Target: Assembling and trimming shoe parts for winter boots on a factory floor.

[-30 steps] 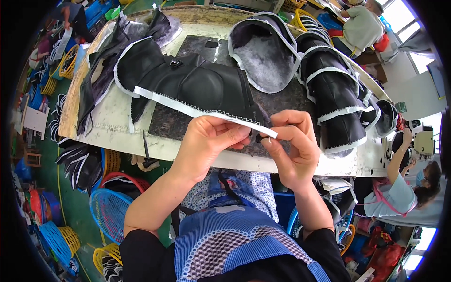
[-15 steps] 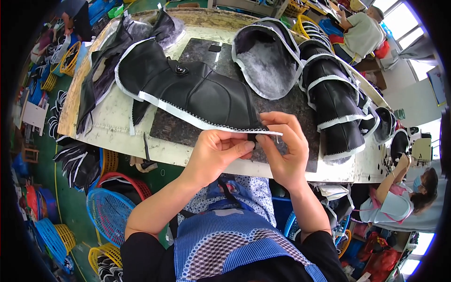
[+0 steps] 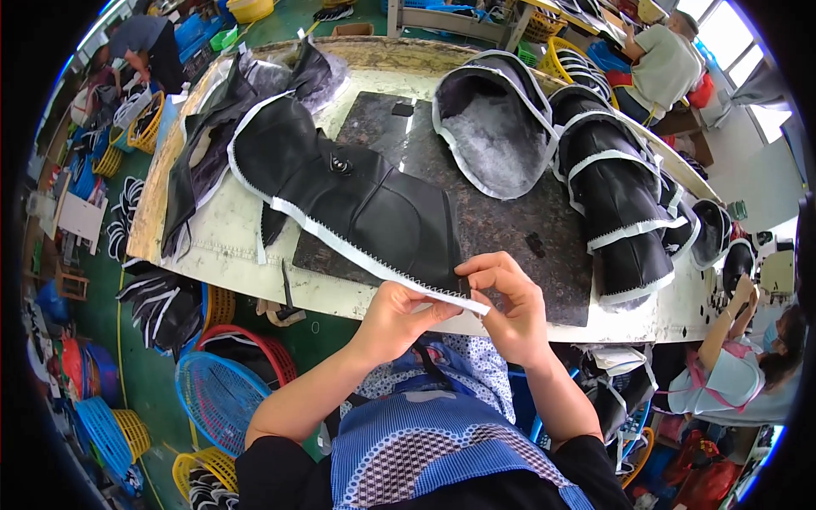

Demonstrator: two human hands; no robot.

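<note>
A black leather boot upper [image 3: 387, 217] lies across the table in front of me, a small round metal-like fitting near its far edge. White zigzag-stitched edging tape [image 3: 340, 244] runs along its near side. My left hand [image 3: 391, 327] is closed on that taped edge near its right end, thumb on top. At the end corner my right hand [image 3: 514, 319] pinches the upper beside the tape tip, fingers bent over the leather. The tape's tip sticks out between the two hands. What lies under my left fingers is hidden.
A dark board [image 3: 535, 272] lies under the work on the pale table [image 3: 327, 297]. A fleece-lined upper [image 3: 497, 127] and a row of nested black uppers [image 3: 625, 212] sit to the right; more pieces [image 3: 208, 153] lie left. Baskets [image 3: 223, 399] stand on the floor. Other people work nearby.
The right end of the upper has dipped toward me, and its taped edge now slopes down more steeply. Both hands have moved slightly lower with it. The whole view has shifted a little.
</note>
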